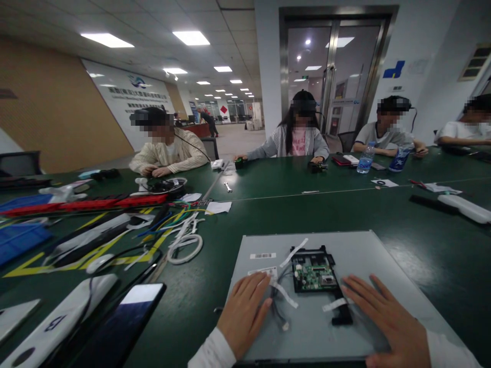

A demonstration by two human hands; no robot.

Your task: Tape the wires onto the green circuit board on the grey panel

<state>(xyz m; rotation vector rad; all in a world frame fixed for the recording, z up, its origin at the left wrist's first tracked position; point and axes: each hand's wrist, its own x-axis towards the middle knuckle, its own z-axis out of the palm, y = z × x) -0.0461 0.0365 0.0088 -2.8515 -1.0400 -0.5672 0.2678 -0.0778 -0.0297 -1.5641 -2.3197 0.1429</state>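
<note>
A grey metal panel (356,250), the back of a flat screen, lies on the green table in front of me. Near its middle sits a small green circuit board (314,276) in a black frame, with thin wires and white tape strips (293,251) around it. My left hand (243,312) rests flat on the panel's left part, fingers stretched out beside the wires. Flat on the panel's right part lies my right hand (387,319), its fingertips close to the black frame. Neither hand holds anything.
To the left lie a dark tablet (123,322), white plastic covers (57,322), coiled white cable (186,245), coloured wires and a red strip (88,204). Several people sit across the green table (307,204). A water bottle (365,158) stands far right.
</note>
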